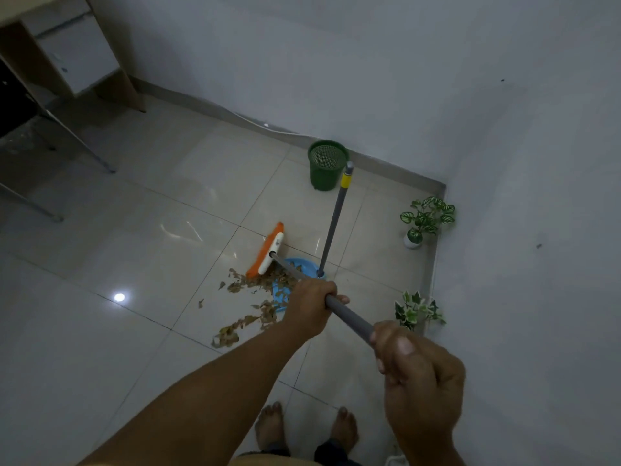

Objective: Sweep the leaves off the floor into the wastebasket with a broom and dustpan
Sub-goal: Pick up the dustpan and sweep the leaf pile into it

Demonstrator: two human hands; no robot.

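Observation:
Both hands grip the grey broom handle (349, 317): my left hand (311, 306) lower down, my right hand (416, 375) near its top. The broom head (267, 251), orange bristles under a white bar, rests on the tiled floor at the far edge of the leaves. Dry brown leaves (247, 302) lie scattered in front of and partly on the blue dustpan (285, 290). The dustpan's long grey handle (334, 216) with a yellow band stands upright by itself. A green mesh wastebasket (326, 164) stands against the wall behind it, apart from the broom.
Two small potted plants (425, 218) (416, 309) stand along the right wall. A desk with a white drawer unit (77, 58) and metal legs (80, 139) occupies the far left. My bare feet (305, 428) are at the bottom. White walls meet in the corner at right.

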